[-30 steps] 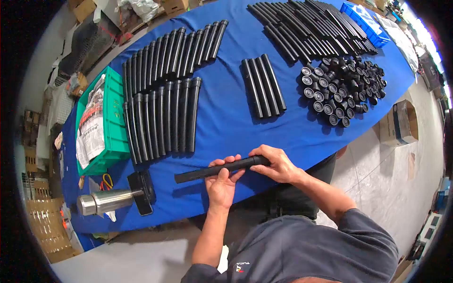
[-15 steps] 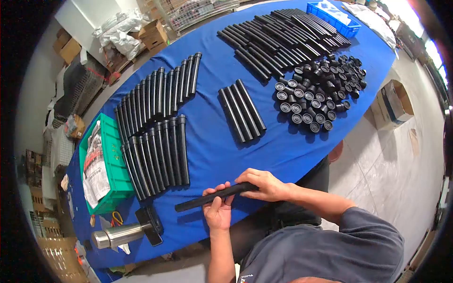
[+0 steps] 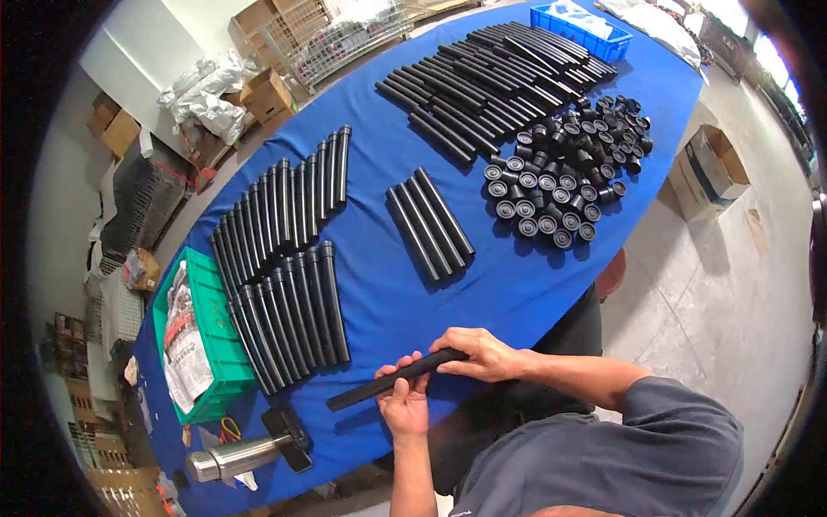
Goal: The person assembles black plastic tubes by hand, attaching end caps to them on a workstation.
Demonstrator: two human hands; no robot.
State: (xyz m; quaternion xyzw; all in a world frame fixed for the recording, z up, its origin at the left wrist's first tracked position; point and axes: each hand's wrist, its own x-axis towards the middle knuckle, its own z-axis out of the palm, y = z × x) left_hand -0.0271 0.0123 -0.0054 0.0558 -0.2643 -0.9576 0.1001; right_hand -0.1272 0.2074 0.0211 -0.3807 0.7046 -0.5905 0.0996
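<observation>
– Down at half past six, by the near edge of the blue cloth-covered table (image 3: 491,297), both hands are on one straight black tube (image 3: 370,395), held up off the cloth and tilted, its right end higher in the view!

– And what a hold! Left hand (image 3: 403,408)?

– Closed around the tube just past its middle, thumb on the near side, fingertips showing on the far side. Right hand (image 3: 482,355) grips the upper right end, fingers curled over it; whether a cap sits under there, I cannot tell!

– Out to the middle of the view now, who's there?

– Four loose black tubes (image 3: 412,233), lined up side by side! Swing to two o'clock: a heap of short round black caps (image 3: 548,183), many with ringed faces showing. One o'clock, a broad spread of black tubes (image 3: 469,90), a bright blue plastic tray (image 3: 614,49) beyond!

– And the left flank?

– Two rows of black tubes with collared ends (image 3: 332,302), at ten and eight o'clock! Just outside the lower row, a green plastic crate (image 3: 226,340) with printed paper (image 3: 184,349) inside. Half past seven, a silver metal bottle (image 3: 245,457) lying against a flat black object (image 3: 286,436)
</observation>
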